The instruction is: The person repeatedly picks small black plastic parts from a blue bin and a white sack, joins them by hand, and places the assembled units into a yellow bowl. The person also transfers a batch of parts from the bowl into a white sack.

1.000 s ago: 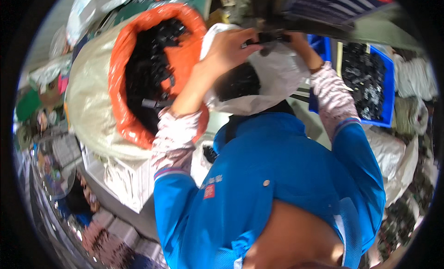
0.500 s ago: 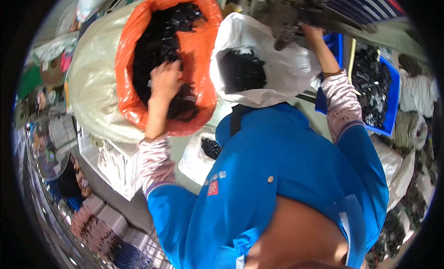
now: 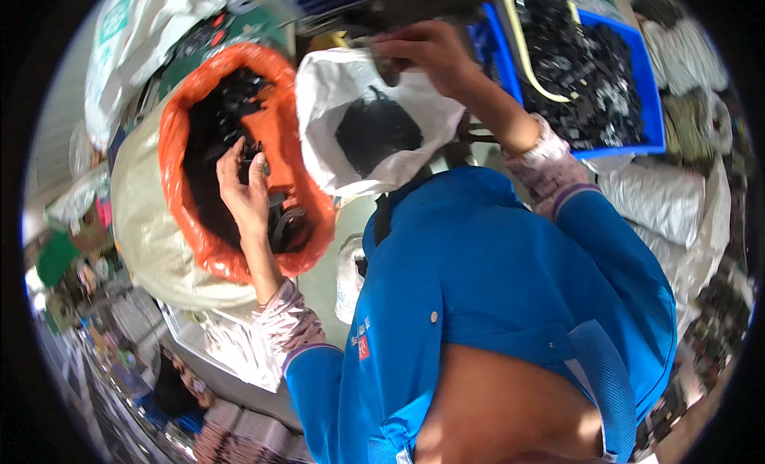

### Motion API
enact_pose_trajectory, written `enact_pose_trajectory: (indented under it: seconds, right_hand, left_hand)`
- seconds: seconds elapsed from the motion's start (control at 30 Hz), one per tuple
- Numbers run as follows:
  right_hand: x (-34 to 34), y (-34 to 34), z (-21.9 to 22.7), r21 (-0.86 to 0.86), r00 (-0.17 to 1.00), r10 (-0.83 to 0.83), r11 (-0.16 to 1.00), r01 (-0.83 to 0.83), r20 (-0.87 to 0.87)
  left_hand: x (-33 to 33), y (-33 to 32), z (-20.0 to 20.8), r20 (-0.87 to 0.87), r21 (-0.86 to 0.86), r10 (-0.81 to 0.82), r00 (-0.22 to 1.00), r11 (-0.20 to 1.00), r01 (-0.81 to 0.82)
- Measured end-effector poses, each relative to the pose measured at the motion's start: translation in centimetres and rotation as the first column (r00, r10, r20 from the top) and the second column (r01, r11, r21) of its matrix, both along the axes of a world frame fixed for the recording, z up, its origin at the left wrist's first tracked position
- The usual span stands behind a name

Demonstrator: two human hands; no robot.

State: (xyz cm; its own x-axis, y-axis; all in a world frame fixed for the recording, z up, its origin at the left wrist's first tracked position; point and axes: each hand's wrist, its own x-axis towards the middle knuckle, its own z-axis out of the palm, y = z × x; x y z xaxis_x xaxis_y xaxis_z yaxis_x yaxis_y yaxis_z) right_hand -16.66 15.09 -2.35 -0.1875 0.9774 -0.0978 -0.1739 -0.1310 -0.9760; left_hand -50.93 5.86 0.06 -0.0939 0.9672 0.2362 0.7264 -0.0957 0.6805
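Observation:
My left hand [image 3: 245, 189] is over an orange-lined sack [image 3: 177, 129], its thumb and fingers pinching a small black plastic piece [image 3: 252, 151]. Loose black pieces [image 3: 209, 161] lie inside that sack. To the right stands an open white sack [image 3: 319, 157] with more black pieces [image 3: 378, 133] at its bottom. My right hand [image 3: 438, 57] reaches above this white sack, beside a dark machine part [image 3: 386, 69]. Its fingers are bent together at the machine; what they hold, if anything, is too dark to make out.
A blue bin [image 3: 655, 105] full of black parts stands at the right, a pale yellow strip [image 3: 526, 65] across it. A small white bag [image 3: 348, 285] sits between the sacks and my body. White crate [image 3: 179, 324] at lower left; wrapped bundles [image 3: 661, 201] at right.
My left hand has risen off the black pieces and now pinches one. My right hand has come left and nearer, over the white sack. The whole view has shifted.

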Motion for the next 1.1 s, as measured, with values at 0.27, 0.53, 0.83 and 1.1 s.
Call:
enact_pose_trajectory:
  seconds: [0.27,0.53,0.83,1.1]
  right_hand:
    - [-2.6,-0.1,-1.5,0.302,0.953,-0.262,0.93,0.209,0.15]
    - [5.4,-11.5,-2.4,0.671,0.73,-0.46,0.741,0.003,0.505]
    - [22.5,-18.1,-8.7,0.245,0.242,-0.28,0.956,0.162,0.929]
    - [22.0,-21.5,-4.2,0.585,0.678,-0.49,0.804,0.109,0.548]
  left_hand:
    - [14.7,-1.9,-5.1,0.939,-0.342,0.313,0.143,0.796,0.499]
    - [26.3,-3.3,-8.5,0.89,-0.406,0.184,0.417,0.735,0.543]
    - [36.8,-3.6,-7.5,0.865,-0.45,0.103,0.492,0.594,0.666]
    - [39.2,-2.2,-7.5,0.858,-0.47,-0.031,0.514,0.359,0.806]
